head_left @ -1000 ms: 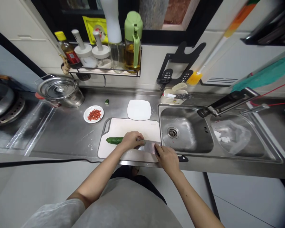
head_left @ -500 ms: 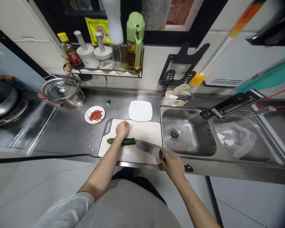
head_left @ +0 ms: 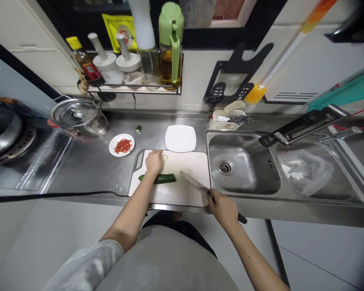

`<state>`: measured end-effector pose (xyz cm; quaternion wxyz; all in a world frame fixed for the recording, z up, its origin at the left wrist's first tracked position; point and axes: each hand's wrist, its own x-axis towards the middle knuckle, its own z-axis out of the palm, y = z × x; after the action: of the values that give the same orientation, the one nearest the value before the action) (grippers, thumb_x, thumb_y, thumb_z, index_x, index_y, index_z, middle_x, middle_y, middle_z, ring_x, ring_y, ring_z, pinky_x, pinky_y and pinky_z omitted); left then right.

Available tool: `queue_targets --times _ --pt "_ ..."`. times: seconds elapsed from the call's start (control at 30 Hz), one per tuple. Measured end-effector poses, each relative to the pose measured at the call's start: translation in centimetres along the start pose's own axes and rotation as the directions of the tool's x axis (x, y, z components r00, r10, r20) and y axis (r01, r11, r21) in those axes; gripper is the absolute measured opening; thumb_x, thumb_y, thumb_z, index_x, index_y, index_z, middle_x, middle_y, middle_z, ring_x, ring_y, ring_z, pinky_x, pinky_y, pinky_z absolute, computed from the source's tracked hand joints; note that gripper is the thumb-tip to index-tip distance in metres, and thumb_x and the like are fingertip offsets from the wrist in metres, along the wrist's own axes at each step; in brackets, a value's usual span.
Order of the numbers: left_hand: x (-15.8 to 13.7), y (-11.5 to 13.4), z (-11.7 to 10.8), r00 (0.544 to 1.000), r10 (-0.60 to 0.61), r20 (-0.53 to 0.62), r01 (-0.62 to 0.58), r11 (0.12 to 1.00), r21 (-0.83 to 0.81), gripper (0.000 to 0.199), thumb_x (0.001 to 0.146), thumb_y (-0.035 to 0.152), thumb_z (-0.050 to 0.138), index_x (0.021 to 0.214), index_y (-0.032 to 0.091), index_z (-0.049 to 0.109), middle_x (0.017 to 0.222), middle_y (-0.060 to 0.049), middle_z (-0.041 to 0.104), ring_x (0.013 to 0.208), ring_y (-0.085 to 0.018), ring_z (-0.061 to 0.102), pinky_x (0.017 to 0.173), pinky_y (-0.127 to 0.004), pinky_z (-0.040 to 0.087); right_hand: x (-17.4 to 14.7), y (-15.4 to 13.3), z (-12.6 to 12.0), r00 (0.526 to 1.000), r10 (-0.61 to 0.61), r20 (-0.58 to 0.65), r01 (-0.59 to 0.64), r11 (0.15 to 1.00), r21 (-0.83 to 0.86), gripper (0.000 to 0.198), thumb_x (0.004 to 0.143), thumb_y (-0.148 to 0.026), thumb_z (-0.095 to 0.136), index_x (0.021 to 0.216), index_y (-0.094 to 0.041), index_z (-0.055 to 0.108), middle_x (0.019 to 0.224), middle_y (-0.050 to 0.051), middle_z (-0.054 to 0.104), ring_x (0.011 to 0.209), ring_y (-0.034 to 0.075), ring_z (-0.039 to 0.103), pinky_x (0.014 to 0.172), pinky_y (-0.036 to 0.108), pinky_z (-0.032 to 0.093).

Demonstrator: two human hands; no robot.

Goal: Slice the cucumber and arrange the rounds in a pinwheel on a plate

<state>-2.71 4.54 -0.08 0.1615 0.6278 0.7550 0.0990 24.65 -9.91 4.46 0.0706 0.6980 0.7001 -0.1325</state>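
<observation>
My left hand [head_left: 154, 162] is at the upper left of the cutting board [head_left: 191, 194], fingers bent down and closed at the edge of a thin, pale cucumber slice [head_left: 165, 157]. Its fingertips are partly hidden. Below the wrist, a dark green cucumber [head_left: 165, 178] lies crosswise on the board, partly covered by my left forearm. My right hand [head_left: 224, 210] is wrapped round the black handle of a cleaver [head_left: 197, 184]. The blade points up and left over the board, edge-on, a little apart from the cucumber's cut right end.
A white square plate [head_left: 180, 138] stands behind the board. To its left are a small plate [head_left: 111, 148] of chopped red pieces and a cucumber end [head_left: 138, 128]. The sink [head_left: 245, 161] adjoins on the right; a lidded steel pot [head_left: 94, 121] stands at left.
My left hand and the slice have shifted slightly up and left on the board. The cleaver has come away from the cucumber's cut end and turned edge-on.
</observation>
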Motion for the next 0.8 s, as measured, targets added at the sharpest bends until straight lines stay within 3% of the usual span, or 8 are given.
queue_targets --times 0.07,0.1,0.2,0.27,0.4,0.57,0.8 --pt "-1.7 -0.6 -0.6 0.998 0.062 -0.024 -0.063 0.996 -0.065 0.03 0.091 0.028 0.044 0.112 0.023 0.065 0.112 -0.01 0.065 0.105 -0.024 0.058 0.09 -0.036 0.044 0.2 -0.6 -0.1 0.997 0.047 0.066 -0.049 0.998 0.04 0.026 0.096 -0.032 0.041 0.107 -0.021 0.063 0.08 0.005 0.071 0.07 0.019 0.065 0.058 0.026 0.029" --pt "-2.7 -1.0 -0.8 0.988 0.151 -0.009 -0.152 0.983 -0.099 0.029 0.092 0.03 0.045 0.11 0.024 0.066 0.111 -0.008 0.065 0.105 -0.023 0.058 0.092 -0.035 0.044 0.4 -0.8 0.0 0.995 0.055 0.088 -0.06 0.996 0.063 0.028 0.098 -0.033 0.039 0.106 -0.02 0.062 0.079 0.006 0.071 0.069 0.019 0.065 0.058 0.026 0.029" --pt "-5.8 -2.1 -1.1 0.879 0.467 0.099 -0.445 0.877 -0.183 0.027 0.091 0.035 0.048 0.108 0.026 0.067 0.11 -0.005 0.066 0.104 -0.019 0.059 0.095 -0.034 0.045 0.9 -1.5 0.5 0.991 0.049 0.122 -0.065 0.989 0.134 0.026 0.098 -0.029 0.038 0.105 -0.017 0.06 0.08 0.007 0.071 0.071 0.019 0.064 0.059 0.026 0.028" --pt "-7.3 -2.6 -0.8 0.836 0.535 0.127 -0.509 0.84 -0.188 0.029 0.092 0.036 0.047 0.112 0.027 0.067 0.112 -0.004 0.066 0.104 -0.019 0.06 0.092 -0.033 0.047 1.1 -1.9 0.9 0.992 0.038 0.122 -0.061 0.98 0.189 0.024 0.097 -0.028 0.039 0.105 -0.016 0.058 0.081 0.007 0.07 0.071 0.018 0.064 0.059 0.025 0.028" --pt "-8.6 -2.7 0.6 0.85 0.515 0.113 -0.502 0.856 -0.124 0.031 0.093 0.036 0.046 0.114 0.028 0.068 0.112 -0.005 0.067 0.104 -0.02 0.061 0.092 -0.035 0.047 1.2 -2.9 1.0 0.987 0.018 0.159 -0.06 0.962 0.265 0.023 0.097 -0.028 0.038 0.105 -0.016 0.056 0.081 0.007 0.07 0.072 0.018 0.063 0.058 0.025 0.026" --pt "-9.3 -2.3 2.0 0.884 0.467 0.04 -0.461 0.882 -0.096 0.032 0.094 0.035 0.044 0.115 0.03 0.068 0.117 -0.005 0.066 0.106 -0.02 0.06 0.093 -0.035 0.046 0.9 -4.2 -0.1 0.97 0.011 0.242 -0.07 0.968 0.239 0.028 0.097 -0.028 0.039 0.121 -0.017 0.049 0.091 0.009 0.071 0.079 0.02 0.065 0.059 0.026 0.028" --pt "-9.5 -2.7 2.0 0.862 0.503 0.062 -0.497 0.863 -0.094 0.032 0.094 0.034 0.045 0.116 0.031 0.068 0.117 -0.005 0.067 0.108 -0.02 0.06 0.094 -0.034 0.046 0.3 -6.2 -0.9 0.949 -0.078 0.304 0.039 0.99 0.132 0.026 0.099 -0.027 0.031 0.106 -0.017 0.054 0.082 0.01 0.069 0.08 0.023 0.065 0.062 0.027 0.033"
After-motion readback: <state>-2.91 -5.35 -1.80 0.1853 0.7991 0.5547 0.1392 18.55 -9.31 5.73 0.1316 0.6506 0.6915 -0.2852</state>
